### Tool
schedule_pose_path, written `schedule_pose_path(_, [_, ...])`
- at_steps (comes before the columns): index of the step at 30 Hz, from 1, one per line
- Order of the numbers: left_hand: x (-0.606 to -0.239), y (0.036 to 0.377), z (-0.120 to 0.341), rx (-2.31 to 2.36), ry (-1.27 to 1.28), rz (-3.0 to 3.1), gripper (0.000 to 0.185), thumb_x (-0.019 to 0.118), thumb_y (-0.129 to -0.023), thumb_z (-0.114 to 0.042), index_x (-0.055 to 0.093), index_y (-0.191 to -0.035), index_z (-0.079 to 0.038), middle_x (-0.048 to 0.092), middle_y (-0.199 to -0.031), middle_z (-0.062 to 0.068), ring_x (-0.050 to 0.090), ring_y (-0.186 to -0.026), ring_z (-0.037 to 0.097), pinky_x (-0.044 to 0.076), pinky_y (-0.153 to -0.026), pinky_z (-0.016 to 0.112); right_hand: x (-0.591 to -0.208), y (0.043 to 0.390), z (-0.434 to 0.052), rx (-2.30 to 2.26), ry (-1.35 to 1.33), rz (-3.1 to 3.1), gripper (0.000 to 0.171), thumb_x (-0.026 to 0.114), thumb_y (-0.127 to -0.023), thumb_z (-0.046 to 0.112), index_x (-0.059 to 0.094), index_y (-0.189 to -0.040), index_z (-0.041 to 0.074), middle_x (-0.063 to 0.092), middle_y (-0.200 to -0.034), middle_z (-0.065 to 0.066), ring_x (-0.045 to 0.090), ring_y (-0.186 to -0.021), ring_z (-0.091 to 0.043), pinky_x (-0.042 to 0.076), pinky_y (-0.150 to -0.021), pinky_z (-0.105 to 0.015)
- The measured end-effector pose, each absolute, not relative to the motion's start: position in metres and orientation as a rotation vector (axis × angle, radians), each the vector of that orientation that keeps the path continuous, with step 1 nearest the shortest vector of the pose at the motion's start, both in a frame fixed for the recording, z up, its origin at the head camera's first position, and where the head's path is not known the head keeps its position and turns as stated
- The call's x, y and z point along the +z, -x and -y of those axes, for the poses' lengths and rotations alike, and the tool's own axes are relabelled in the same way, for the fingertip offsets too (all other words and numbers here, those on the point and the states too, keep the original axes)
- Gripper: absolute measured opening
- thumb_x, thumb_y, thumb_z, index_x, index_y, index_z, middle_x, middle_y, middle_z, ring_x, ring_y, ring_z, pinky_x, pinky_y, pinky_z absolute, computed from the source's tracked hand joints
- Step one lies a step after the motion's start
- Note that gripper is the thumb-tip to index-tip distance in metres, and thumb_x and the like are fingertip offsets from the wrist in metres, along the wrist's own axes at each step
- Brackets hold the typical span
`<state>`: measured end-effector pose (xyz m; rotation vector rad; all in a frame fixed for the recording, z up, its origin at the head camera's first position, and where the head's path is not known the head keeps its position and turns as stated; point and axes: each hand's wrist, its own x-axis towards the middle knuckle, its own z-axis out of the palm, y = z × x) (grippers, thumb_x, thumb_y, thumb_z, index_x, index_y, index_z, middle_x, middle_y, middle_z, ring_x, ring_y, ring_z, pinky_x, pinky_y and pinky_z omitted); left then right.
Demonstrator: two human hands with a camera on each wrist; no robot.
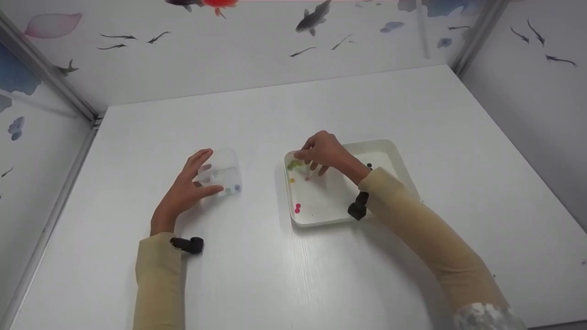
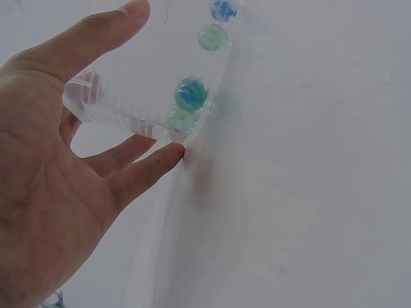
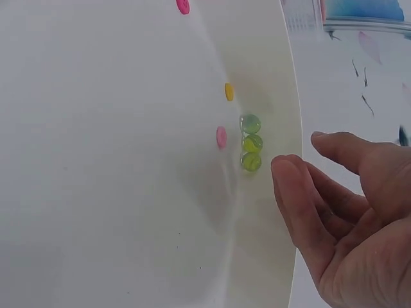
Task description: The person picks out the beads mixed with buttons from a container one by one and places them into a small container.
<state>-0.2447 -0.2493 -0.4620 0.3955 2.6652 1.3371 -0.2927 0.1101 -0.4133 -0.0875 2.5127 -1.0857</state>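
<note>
My left hand (image 1: 183,190) holds a clear plastic container (image 1: 224,160), thumb on one side and fingers on the other. Several blue and green marbles (image 2: 191,94) lie along one side inside it. The right hand (image 1: 326,151) hovers at the left rim of a shallow white tray (image 1: 337,206). In the right wrist view its thumb and forefinger stand apart with nothing between them. Just beside those fingertips, three green marbles (image 3: 252,143) sit in a row against the tray wall. A small yellow piece (image 3: 229,92) and a pink piece (image 3: 221,137) lie close by.
Two bright pink pieces (image 1: 298,208) rest near the tray's front left corner. Small black pieces (image 1: 369,165) lie toward its right, partly behind the right wrist. Walls printed with fish (image 1: 314,17) border the white table (image 1: 257,256).
</note>
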Motion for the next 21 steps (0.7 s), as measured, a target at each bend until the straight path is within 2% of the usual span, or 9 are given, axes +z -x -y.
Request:
schedule_pose_path(5, [-0.465, 0.246, 0.252, 1.352, -0.407, -2.643, 0.093, 0.08, -0.086, -0.029, 0.023, -0.161, -0.024, 0.012, -0.169, -0.003, 0.028, -0.152, 0.034, 0.034, -0.117, 0.06, -0.412, 0.295, -0.114, -1.065, 0.167, -2.512, 0.028, 0.07, -0.094, 0.027, 0.074, -0.111, 0.005, 0.075, -0.104, -0.017, 0.074, -0.079, -0.02, 0.061, -0.058, -0.031])
schedule_pose_path(14, [-0.464, 0.245, 0.251, 1.341, -0.393, -2.643, 0.093, 0.08, -0.086, -0.034, 0.023, -0.16, -0.029, 0.013, -0.169, -0.005, 0.026, -0.153, 0.034, 0.031, -0.119, 0.06, -0.414, 0.3, -0.122, -0.998, 0.275, -2.513, 0.028, 0.072, -0.093, 0.021, 0.073, -0.119, 0.01, 0.073, -0.11, -0.012, 0.072, -0.082, -0.02, 0.06, -0.058, -0.028])
schedule_pose_path(21, [-0.465, 0.245, 0.252, 1.345, -0.411, -2.656, 0.093, 0.08, -0.086, -0.033, 0.024, -0.16, -0.027, 0.014, -0.168, -0.003, 0.027, -0.153, 0.033, 0.03, -0.12, 0.06, -0.416, 0.303, -0.123, -0.968, 0.268, -2.478, 0.031, 0.071, -0.094, 0.021, 0.072, -0.124, 0.012, 0.076, -0.106, -0.011, 0.072, -0.08, -0.017, 0.06, -0.059, -0.027])
